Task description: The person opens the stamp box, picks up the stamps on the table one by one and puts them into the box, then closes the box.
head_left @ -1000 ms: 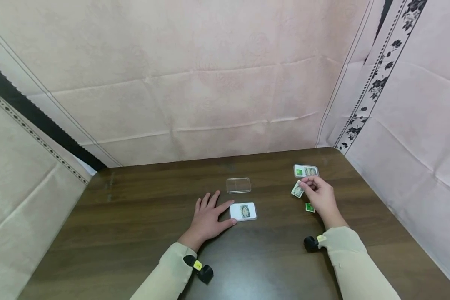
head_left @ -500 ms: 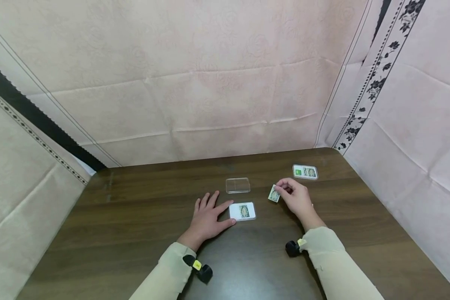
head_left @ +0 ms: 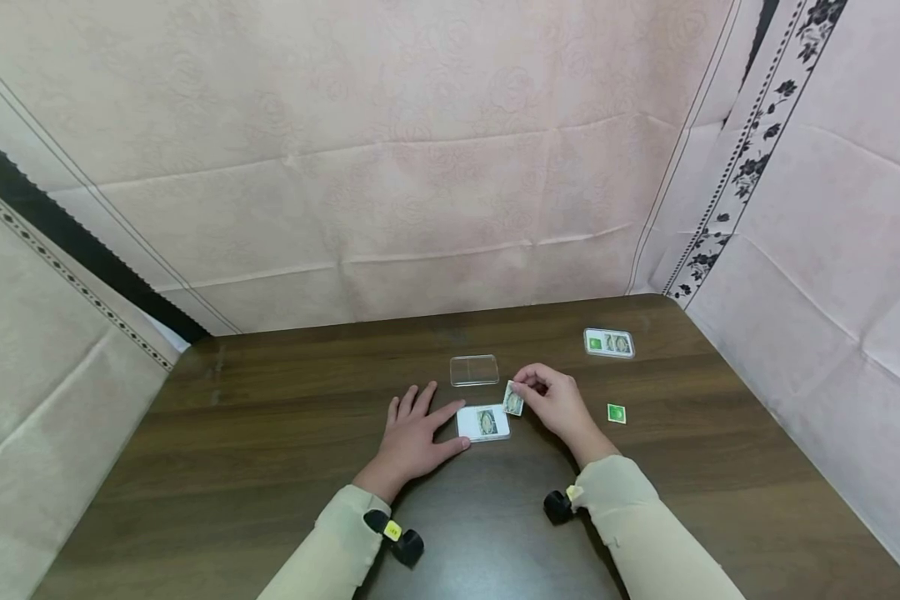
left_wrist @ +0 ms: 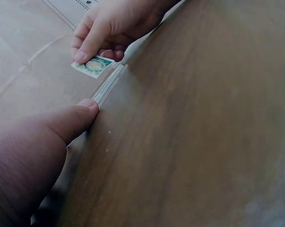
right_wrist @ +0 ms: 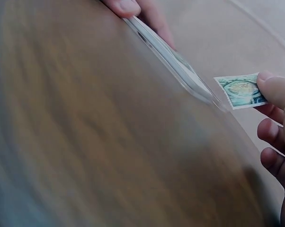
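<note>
A postage stamp (right_wrist: 242, 90), green with perforated edges, is pinched between thumb and fingers of my right hand (head_left: 558, 407). It hangs just above the right end of a flat clear plastic case (head_left: 468, 423). That case holds a white card with one stamp (head_left: 487, 422) in its middle. My left hand (head_left: 412, 437) grips the case's left end, thumb on the near edge and index finger on the far edge, other fingers spread on the table. In the left wrist view the thumb (left_wrist: 89, 105) presses the case's side.
Behind the case lies a clear plastic lid (head_left: 474, 371). A second clear case (head_left: 609, 342) at the back right shows one green stamp and two paler ones in a row. A loose green stamp (head_left: 617, 414) lies on the brown wooden table (head_left: 285, 375). Cloth hangs around the table.
My right hand has carried the stamp leftward from beside the back-right case to the right end of the near case. The left hand stays in place.
</note>
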Action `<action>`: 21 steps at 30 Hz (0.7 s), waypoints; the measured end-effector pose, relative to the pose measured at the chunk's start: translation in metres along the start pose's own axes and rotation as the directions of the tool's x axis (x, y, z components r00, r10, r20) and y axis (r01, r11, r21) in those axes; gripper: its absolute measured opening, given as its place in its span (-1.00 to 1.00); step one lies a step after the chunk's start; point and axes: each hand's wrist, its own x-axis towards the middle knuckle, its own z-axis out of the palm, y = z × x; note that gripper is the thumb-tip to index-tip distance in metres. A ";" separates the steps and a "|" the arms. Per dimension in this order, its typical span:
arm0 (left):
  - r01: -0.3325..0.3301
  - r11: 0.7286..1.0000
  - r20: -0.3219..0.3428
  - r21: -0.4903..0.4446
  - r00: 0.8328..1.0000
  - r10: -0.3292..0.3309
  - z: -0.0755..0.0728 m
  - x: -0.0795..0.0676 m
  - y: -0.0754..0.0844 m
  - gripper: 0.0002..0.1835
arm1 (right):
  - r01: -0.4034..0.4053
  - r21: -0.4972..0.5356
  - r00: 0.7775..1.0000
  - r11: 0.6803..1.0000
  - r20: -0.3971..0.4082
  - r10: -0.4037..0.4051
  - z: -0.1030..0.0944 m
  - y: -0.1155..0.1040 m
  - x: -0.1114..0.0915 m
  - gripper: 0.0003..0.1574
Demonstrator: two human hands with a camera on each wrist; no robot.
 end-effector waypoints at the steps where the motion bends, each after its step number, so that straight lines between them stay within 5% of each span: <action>1: 0.004 1.000 0.004 0.003 1.000 -0.004 0.000 0.000 0.000 -0.27 | 0.004 0.000 1.000 1.000 0.012 -0.004 0.002 -0.002 0.000 -0.90; 21: 0.001 1.000 -0.002 0.003 1.000 -0.001 0.001 0.001 0.000 -0.29 | 0.017 -0.034 0.980 0.999 0.196 -0.010 0.016 -0.013 -0.002 -0.94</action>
